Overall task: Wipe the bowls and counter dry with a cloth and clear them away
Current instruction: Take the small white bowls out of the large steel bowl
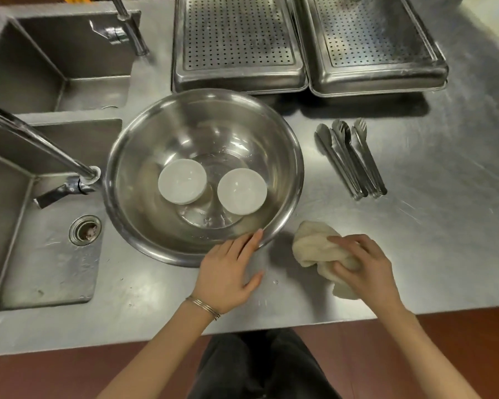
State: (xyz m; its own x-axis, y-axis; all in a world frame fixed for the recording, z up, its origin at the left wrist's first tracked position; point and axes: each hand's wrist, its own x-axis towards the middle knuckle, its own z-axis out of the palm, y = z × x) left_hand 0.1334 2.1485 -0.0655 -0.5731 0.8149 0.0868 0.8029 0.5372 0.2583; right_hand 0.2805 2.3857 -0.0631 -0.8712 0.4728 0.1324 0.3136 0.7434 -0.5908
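Note:
A large steel mixing bowl point(144, 133) stands on the steel counter point(429, 240) beside the sinks. Inside it sit two small white bowls, one on the left point(182, 181) and one on the right point(241, 191). My left hand point(228, 272) lies with straight fingers against the near rim of the big bowl, thumb spread out on the counter. To the right, my right hand point(363, 269) grips a crumpled cream cloth point(314, 243) that rests on the counter.
Two sink basins point(41, 254) with long taps point(35, 139) are at the left. Two perforated steel trays point(236, 38) stand at the back. Several steel tongs point(352, 159) lie right of the big bowl. The counter's front edge runs just below my wrists.

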